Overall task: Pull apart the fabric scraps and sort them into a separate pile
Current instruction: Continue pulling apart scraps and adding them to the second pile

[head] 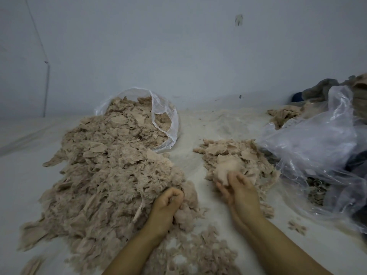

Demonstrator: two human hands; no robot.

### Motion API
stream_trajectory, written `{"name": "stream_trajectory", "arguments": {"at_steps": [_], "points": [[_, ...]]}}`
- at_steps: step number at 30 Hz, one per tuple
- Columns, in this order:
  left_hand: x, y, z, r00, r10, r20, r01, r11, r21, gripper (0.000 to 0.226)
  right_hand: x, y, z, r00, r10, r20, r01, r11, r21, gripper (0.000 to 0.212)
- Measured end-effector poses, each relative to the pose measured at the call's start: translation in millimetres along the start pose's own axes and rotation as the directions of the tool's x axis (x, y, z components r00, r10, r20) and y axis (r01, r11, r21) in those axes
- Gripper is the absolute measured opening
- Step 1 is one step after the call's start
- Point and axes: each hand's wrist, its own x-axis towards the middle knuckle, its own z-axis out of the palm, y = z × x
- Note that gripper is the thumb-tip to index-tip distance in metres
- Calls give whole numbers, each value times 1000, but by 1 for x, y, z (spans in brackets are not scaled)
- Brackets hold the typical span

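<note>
scraps gripped in both hands between two heaps

loose fluffy scraps (198,253) are seen nearest, strewn on the pale floor (198,124) between the two forearms. the left hand (168,203) is curled into a fist, and a tuft of fuzzy fabric (185,212) is clutched in it at the near right edge of the big heap. the right hand (239,192) is held just to the right of the left one, a bare strip of floor being left between them; a flat pinkish scrap (226,168) is pinched between its thumb and fingers and is held up over the near edge of the small pile.

the large heap of scraps (103,175) is spread to the left of the left hand and runs away from it, beyond the fingers. the small sorted pile (234,153) lies directly beyond the right hand, well apart from the large heap. a single small scrap (297,227) rests on the floor to the right of the right forearm.

farther off, beyond the left hand, a clear plastic bag (164,116) is lying on its side, and the large heap is spilled from its mouth. to the right of the right hand, crumpled clear plastic (317,135) is draped over dark bundles (321,90) of cloth. a grey wall (178,46) is seen behind everything.
</note>
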Motion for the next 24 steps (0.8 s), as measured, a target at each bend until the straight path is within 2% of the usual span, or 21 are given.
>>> {"name": "stream_trajectory", "arguments": {"at_steps": [1, 2, 4, 6, 7, 9, 11, 13, 15, 17, 18, 21, 23, 24], "points": [[0, -1, 0, 1000, 13, -2, -13, 1000, -3, 19, 0, -1, -1, 999, 50, 19, -51, 997, 59, 12], [0, -2, 0, 999, 32, -1, -32, 999, -7, 15, -3, -1, -1, 992, 110, 63, -111, 994, 17, 17], [-1, -3, 0, 998, 67, 13, -67, 998, -13, 7, -12, 7, 1, 959, 218, 181, -167, 952, -258, 29], [-2, -4, 0, 996, 80, 45, -80, 997, 8, 15, -19, 15, 4, 921, 254, 296, -51, 831, -554, 45], [-3, -4, 0, 995, 73, 65, -75, 997, 28, 16, -20, 17, 6, 898, 261, 354, 34, 761, -647, 53], [-4, -4, 0, 993, 52, 105, -57, 997, 45, 17, -19, 20, 7, 862, 272, 427, 145, 675, -723, 51], [-5, -5, 0, 993, 43, 110, -55, 993, 100, 11, -20, 22, 8, 866, 250, 432, 180, 651, -738, 27], [-4, -4, 2, 995, 61, 75, -78, 964, 253, 3, -23, 22, 7, 892, 182, 413, 206, 650, -732, 7], [-3, -4, 4, 994, 87, 72, -109, 900, 421, 15, -24, 20, 6, 915, 96, 393, 242, 648, -723, 13], [0, -7, 5, 990, 93, 102, -131, 869, 478, 32, -23, 16, 4, 913, 59, 403, 255, 690, -678, 22], [1, -8, 5, 987, 97, 128, -147, 863, 483, 33, -22, 15, 4, 908, 58, 414, 243, 734, -635, 22], [0, -9, 3, 969, 130, 208, -219, 842, 494, 16, -22, 13, 4, 902, 67, 427, 140, 889, -435, 18], [-1, -8, 3, 960, 132, 247, -243, 831, 501, 17, -24, 11, 5, 896, 78, 438, 95, 928, -361, 12], [-1, -8, 3, 959, 136, 247, -245, 837, 489, 20, -24, 11, 5, 896, 82, 437, 96, 924, -370, 17]]}}
